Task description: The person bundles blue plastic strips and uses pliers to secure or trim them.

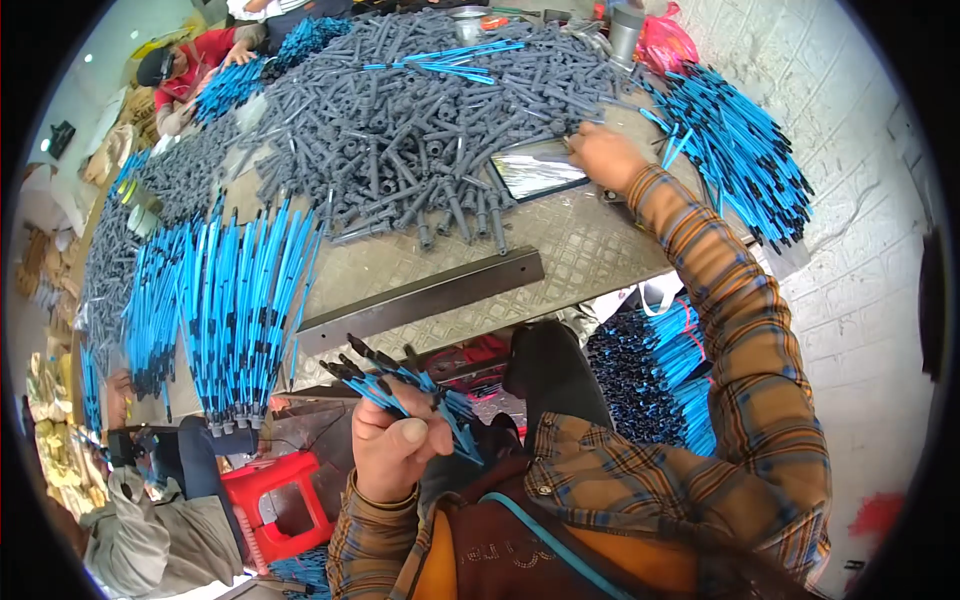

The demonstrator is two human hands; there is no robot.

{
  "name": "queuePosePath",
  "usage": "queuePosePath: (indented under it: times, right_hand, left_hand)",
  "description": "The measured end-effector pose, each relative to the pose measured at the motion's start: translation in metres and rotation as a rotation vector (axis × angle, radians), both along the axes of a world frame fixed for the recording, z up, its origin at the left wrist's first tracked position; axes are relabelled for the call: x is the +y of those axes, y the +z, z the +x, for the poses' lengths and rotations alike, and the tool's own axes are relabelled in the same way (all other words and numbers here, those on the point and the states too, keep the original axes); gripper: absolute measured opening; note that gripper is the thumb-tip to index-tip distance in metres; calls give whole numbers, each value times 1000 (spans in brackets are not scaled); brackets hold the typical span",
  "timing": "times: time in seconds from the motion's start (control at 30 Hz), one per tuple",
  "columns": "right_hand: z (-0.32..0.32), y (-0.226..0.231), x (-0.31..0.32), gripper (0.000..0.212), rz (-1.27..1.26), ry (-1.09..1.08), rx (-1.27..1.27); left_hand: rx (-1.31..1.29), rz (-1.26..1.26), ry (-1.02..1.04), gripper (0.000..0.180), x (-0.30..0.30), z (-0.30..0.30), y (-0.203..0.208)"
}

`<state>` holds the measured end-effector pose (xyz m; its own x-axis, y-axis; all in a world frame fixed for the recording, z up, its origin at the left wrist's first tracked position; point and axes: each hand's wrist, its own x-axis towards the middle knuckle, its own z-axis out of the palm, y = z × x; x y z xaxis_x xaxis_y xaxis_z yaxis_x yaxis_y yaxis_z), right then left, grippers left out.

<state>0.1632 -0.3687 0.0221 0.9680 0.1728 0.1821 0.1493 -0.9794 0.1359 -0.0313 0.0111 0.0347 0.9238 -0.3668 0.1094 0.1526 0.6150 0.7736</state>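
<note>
My left hand (400,440) is closed around a bundle of thin blue sticks with black ends (455,405), held in front of my body, below the table's edge. My right hand (608,155) is on the table with its fingers curled together at the right end of a flat, shiny panel with a dark rim (540,172). Whatever is between those fingers is hidden or too small to name. Beside the panel spreads a large heap of grey plastic tubular parts (400,130). Several loose blue sticks (460,60) lie on top of the heap.
A dark metal bar (425,300) lies along the table's near edge. Blue stick piles lie to the right (735,150) and left (245,310). More bundles (655,370) sit under the table. A red stool (280,505) stands lower left. Other people work at the left and far side.
</note>
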Motion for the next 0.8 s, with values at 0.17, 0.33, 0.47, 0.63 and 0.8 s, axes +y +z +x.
queuePosePath:
  times: [0.17, 0.33, 0.47, 0.63, 0.8]
  right_hand:
    - [0, -7, -13, 18, -40, -22, -12]
    - [9, 10, 29, 11, 111, 225, -284]
    - [19, 22, 108, 14, 195, 362, -240]
    - [31, 34, 70, 19, 272, 212, -255]
    - [-17, 39, -113, 20, -121, -480, -3]
  left_hand:
    - [-33, -49, -238, 18, 11, 3, -15]
    - [42, 24, -287, 21, 1, 2, -12]
    - [80, 245, -327, 20, -19, -1, 0]
    - [41, 350, -304, 20, -18, -3, -9]
    - [43, 344, -367, 22, -7, -2, -21]
